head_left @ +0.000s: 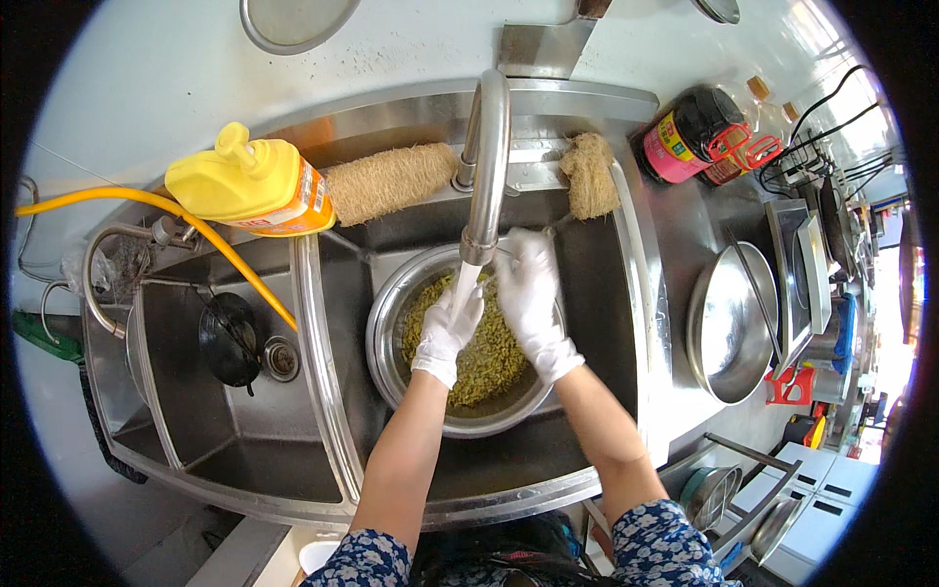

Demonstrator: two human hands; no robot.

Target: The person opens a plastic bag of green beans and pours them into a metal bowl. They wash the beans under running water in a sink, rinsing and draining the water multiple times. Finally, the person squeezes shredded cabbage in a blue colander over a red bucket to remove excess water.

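Note:
A round steel basin (381, 364) stands in the right-hand sink bowl, holding a mass of small yellow-green pieces (494, 367) whose exact kind I cannot make out. The tap (486, 186) arches over it, and a white stream of water (466, 286) falls beside my gloved fingers. My left hand (452, 328), in a thin white glove, is over the basin with its fingers stretched out near the stream. Across from it, above the basin's right part, my right hand (528, 298) wears a similar glove. Motion smears its fingers, so their pose is unclear.
Behind the basin lie a beige loofah roll (391, 182) and a smaller loofah piece (589, 176). A yellow pump jug (256, 186) and yellow hose (230, 256) are at left; a black pan (229, 338) sits in the left sink. Rightward are dark sauce jugs (690, 132) and a steel pan (729, 323).

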